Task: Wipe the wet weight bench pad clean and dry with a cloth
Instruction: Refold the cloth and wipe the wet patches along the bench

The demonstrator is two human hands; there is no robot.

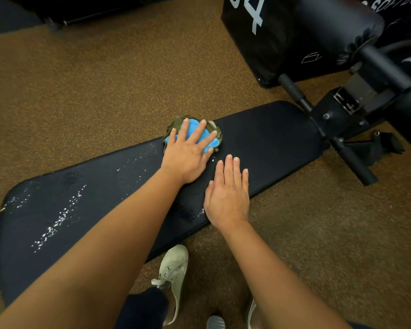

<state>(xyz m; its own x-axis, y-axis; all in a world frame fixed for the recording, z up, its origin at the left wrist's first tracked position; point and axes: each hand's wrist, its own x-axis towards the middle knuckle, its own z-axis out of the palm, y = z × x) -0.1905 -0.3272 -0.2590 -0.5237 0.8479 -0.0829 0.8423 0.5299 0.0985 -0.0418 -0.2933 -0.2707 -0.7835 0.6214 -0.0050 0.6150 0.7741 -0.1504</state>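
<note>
A long black weight bench pad runs from lower left to upper right across the head view. Water droplets speckle its left half, with a few near its middle. A bunched blue and olive cloth lies on the pad's far edge at the middle. My left hand presses flat on the cloth, fingers spread over it. My right hand rests flat on the pad's near edge, holding nothing, fingers close together.
The bench's black metal frame and foot bar stand at the right end. A black padded box with white numerals and a roller pad sit beyond it. Brown speckled floor surrounds the bench. My pale shoe stands below the pad.
</note>
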